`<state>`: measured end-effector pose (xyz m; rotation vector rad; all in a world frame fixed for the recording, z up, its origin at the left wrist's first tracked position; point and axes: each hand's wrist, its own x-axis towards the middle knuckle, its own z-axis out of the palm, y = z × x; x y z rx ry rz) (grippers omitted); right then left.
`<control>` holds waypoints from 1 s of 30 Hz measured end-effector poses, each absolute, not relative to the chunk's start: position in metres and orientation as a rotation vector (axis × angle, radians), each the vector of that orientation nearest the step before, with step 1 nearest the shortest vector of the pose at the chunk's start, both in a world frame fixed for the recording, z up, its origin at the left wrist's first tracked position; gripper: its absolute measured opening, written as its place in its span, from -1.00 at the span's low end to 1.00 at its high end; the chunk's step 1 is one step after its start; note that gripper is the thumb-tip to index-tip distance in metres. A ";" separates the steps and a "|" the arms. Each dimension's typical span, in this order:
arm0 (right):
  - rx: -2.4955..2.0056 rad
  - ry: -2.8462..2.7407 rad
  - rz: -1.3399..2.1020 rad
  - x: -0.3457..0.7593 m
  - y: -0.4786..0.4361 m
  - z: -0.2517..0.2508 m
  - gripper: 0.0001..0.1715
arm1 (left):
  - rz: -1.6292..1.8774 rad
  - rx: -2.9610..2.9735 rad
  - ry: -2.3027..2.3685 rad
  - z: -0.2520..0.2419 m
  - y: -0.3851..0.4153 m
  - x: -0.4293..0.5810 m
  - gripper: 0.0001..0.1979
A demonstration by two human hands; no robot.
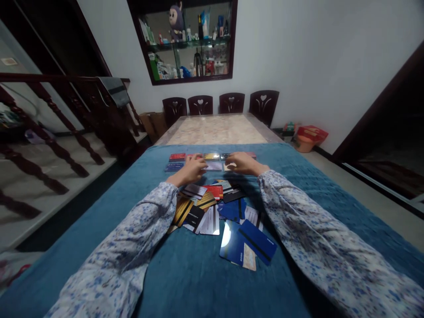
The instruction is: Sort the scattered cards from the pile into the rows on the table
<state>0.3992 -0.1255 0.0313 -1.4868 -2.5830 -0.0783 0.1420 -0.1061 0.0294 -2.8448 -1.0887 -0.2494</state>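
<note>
Two rows of cards lie near the far edge of the blue cloth, among them a red card (177, 157), a blue card (174, 167), a gold card (211, 156) and a pale card (213, 166). Over the left part of the rows is my left hand (193, 168), its fingers bent down onto the cards; what they hold, if anything, is hidden. My right hand (243, 163) is curled at a whitish card (229, 167) in the near row. Between my forearms spreads a loose pile with a black card (233, 193), a red-orange card (214, 191) and a blue card (258, 240).
The blue cloth (185, 282) covers the near part of a long marble-patterned table (218, 129). Several dark chairs (200, 105) stand behind it. A wooden railing (49, 132) is at the left, and a red bag (311, 133) sits on an orange bucket (304, 143) at the right.
</note>
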 end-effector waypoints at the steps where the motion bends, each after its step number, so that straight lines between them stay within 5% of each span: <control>1: -1.475 -2.583 -0.081 0.393 -0.128 0.033 -0.74 | -0.256 -2.841 -1.107 0.028 -0.109 0.135 -0.72; 30: -1.335 -2.831 0.012 0.284 -0.185 0.019 -0.68 | -0.368 -3.016 -1.258 -0.017 -0.148 0.058 -0.63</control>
